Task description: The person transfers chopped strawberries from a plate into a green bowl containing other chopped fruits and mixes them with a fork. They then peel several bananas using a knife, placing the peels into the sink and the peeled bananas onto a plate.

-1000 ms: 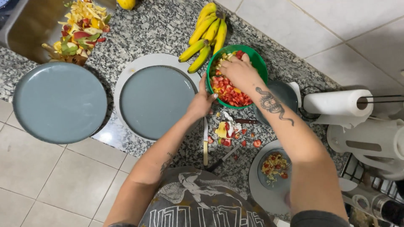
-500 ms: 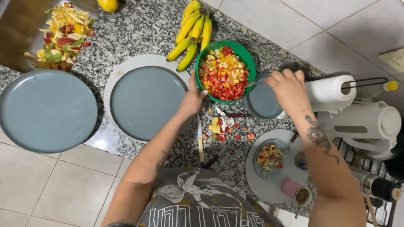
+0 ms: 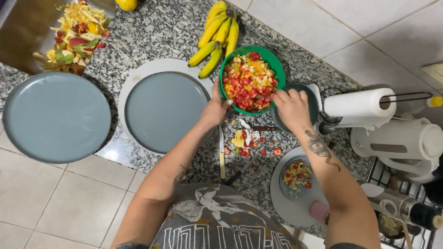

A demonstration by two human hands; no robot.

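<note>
I am seeing my left hand clasping the near rim of the green bowl of chopped fruit, sitting on the worktop beside the bananas; my right hand is curling shut, seemingly gripping the right rim

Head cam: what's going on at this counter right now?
A person stands at a speckled granite counter. The left hand is on the near-left rim of a green bowl full of chopped fruit, and the right hand is at its right rim, over a small grey bowl. Bananas lie behind the bowl, two grey plates to the left. A knife and fruit scraps lie in front.
</note>
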